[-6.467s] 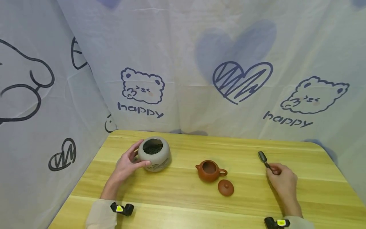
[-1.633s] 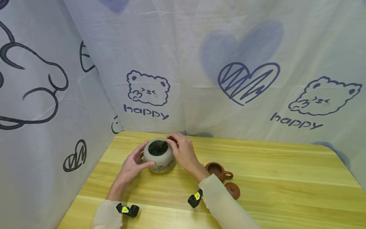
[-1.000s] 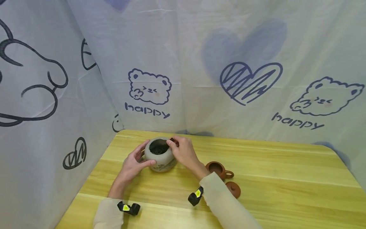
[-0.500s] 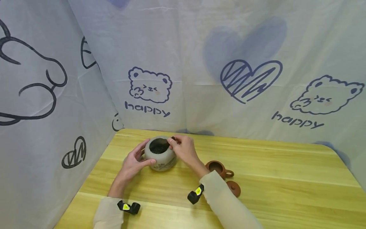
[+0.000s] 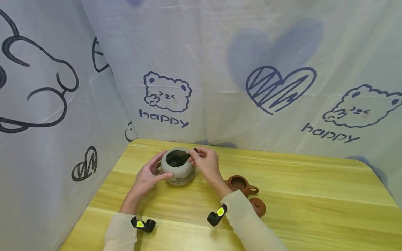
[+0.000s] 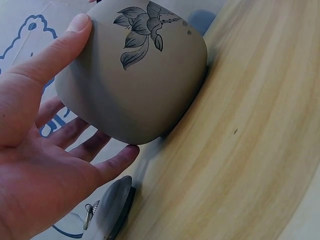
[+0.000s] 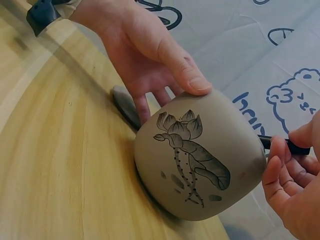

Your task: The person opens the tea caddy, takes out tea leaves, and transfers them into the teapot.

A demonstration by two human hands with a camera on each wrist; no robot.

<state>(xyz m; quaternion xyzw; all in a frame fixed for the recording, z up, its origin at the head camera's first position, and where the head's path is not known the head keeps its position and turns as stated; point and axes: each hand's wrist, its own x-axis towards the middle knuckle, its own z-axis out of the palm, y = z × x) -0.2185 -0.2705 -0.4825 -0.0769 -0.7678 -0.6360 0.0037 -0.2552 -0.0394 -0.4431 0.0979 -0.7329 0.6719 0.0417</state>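
Note:
A round grey tea jar with a painted lotus stands at the left of the table, dark tea leaves in its wide mouth. My left hand holds it from the left, thumb on the front and fingers round the far side. From the right, my right hand pinches the dark handle of a tea scoop between thumb and fingers. The scoop's head dips into the jar's mouth and is hard to make out among the leaves. Both hands also appear round the jar in the right wrist view.
Partly behind my right forearm sits a reddish-brown clay teapot, uncovered. Its lid lies in front of it, partly behind the sleeve. A grey lid-like piece with a metal ring lies beside the jar. Printed cloth hangs behind the table.
Earlier my right hand held the scoop at the table's right; it has since crossed to the jar and put it in. Lately the handle has risen slightly rightward. My left hand keeps its hold.

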